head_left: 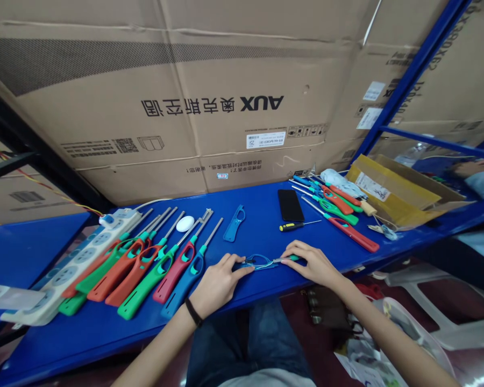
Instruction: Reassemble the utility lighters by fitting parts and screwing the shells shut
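Head view. Both hands work low over the blue tabletop (262,293), just in from its near edge. Between them lies a blue-sheathed wire loop (260,263), long axis running left to right, roughly along that edge, with a slim green-collared rod (284,259) extending from its right end toward the right hand (310,263).

Right grip: narrow, a pinch closed on the rod. Left hand (221,285), black wristband (193,312), rests curled at the loop's left end; whether that grip closes on it, cannot tell.

Left of the hands, utility lighters (133,271) lie side by side, red, orange, green and blue, nozzles pointing far, beside a white power strip (76,258). Farther along: a white oval object (184,223), a blue lighter shell (234,224), a black phone (290,205), a small screwdriver (294,226), more lighters (339,226).

Far right, a yellow cardboard tray (395,188) holds a labelled packet. Beyond the rack, a co-worker's hand (470,169).
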Demonstrator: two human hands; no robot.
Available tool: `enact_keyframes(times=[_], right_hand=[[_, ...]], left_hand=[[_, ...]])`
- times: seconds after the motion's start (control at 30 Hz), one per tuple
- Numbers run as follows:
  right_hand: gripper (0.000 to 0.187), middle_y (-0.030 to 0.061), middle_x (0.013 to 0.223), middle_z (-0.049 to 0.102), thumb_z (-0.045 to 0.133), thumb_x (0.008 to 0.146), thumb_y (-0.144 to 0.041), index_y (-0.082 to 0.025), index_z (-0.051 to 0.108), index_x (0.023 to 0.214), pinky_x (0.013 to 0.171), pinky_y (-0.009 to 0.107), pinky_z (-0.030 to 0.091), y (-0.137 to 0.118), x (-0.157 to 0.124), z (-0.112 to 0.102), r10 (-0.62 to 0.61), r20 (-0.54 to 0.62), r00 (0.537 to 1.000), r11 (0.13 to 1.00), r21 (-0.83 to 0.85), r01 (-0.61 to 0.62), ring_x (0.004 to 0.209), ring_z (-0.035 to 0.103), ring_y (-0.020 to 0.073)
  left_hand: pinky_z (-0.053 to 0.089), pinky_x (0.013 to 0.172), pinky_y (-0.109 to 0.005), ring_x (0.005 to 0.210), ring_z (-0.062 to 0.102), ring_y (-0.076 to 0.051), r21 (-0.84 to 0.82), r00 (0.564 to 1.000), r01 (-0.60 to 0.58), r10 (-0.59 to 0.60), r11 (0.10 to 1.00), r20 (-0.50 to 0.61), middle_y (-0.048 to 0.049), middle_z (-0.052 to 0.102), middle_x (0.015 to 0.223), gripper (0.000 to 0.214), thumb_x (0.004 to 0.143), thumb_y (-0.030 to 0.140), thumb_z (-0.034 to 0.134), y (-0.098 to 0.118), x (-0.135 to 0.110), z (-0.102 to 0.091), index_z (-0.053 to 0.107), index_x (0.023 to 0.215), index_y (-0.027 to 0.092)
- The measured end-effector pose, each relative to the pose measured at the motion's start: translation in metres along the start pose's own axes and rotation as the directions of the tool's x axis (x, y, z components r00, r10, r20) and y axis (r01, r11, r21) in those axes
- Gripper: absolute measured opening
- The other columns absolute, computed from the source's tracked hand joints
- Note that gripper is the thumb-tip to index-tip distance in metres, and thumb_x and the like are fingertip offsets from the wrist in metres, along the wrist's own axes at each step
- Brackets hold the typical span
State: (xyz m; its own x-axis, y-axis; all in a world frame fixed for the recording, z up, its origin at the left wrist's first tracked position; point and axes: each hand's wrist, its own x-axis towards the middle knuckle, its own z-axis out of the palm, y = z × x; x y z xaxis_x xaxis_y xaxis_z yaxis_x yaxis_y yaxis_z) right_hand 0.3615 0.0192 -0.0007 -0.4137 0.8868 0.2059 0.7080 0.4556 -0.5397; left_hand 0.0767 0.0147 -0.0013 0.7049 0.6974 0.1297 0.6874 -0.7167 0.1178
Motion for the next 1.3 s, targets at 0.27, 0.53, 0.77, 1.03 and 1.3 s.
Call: enact_keyframes(times=[0.27,0.53,0.77,1.03,1.3], right_hand=[[0.019,0.0024,0.095,0.063,0.054,0.090,-0.037,-0.027,0.069,0.094,0.077,0.025,0.049,-0.002,-0.001,0.003,-0.038,0.006,0.999,0.999,-0.027,0.038,0.088,0.061,0.0155],[0.017,0.0020,0.091,0.064,0.057,0.089,-0.038,-0.027,0.070,0.089,0.075,0.027,0.050,-0.001,-0.001,0.005,-0.075,-0.010,0.997,0.995,-0.071,0.074,0.086,0.059,0.0166],[0.020,0.0022,0.091,0.064,0.056,0.088,-0.041,-0.026,0.069,0.086,0.076,0.029,0.049,0.002,0.000,0.004,-0.081,0.026,0.996,0.993,-0.083,0.083,0.085,0.057,0.0175],[0.019,0.0026,0.093,0.064,0.057,0.088,-0.041,-0.027,0.070,0.087,0.077,0.030,0.049,0.005,0.000,0.005,-0.064,0.030,0.997,0.997,-0.049,0.065,0.087,0.056,0.0177],[0.019,0.0023,0.094,0.063,0.058,0.087,-0.042,-0.026,0.069,0.087,0.078,0.029,0.049,0.004,0.002,0.003,-0.049,0.069,0.996,0.998,-0.028,0.051,0.089,0.056,0.0174]], left_hand=[[0.057,0.077,-0.036,0.106,0.052,-0.024,0.000,1.000,0.013,-0.013,1.000,0.026,-0.0078,0.054,0.123,0.046,0.089,0.006,0.042,0.001,0.000,0.001,0.053,0.127,0.030],[0.056,0.081,-0.036,0.108,0.052,-0.023,-0.005,1.000,0.008,-0.008,1.000,0.024,-0.0080,0.054,0.125,0.043,0.089,0.006,0.042,0.001,0.000,0.002,0.053,0.125,0.027],[0.056,0.080,-0.035,0.108,0.050,-0.023,0.002,0.999,0.008,-0.008,1.000,0.034,-0.0082,0.053,0.124,0.040,0.091,0.008,0.040,0.001,0.000,0.002,0.051,0.125,0.026],[0.055,0.076,-0.032,0.105,0.051,-0.023,0.031,0.996,-0.028,0.025,0.999,0.086,-0.0072,0.052,0.122,0.035,0.092,0.010,0.040,0.002,0.001,-0.008,0.050,0.122,0.026],[0.053,0.072,-0.030,0.095,0.055,-0.021,0.054,0.974,-0.105,0.092,0.993,0.205,-0.0088,0.053,0.109,0.032,0.090,0.010,0.039,0.004,0.017,-0.028,0.052,0.116,0.023]])
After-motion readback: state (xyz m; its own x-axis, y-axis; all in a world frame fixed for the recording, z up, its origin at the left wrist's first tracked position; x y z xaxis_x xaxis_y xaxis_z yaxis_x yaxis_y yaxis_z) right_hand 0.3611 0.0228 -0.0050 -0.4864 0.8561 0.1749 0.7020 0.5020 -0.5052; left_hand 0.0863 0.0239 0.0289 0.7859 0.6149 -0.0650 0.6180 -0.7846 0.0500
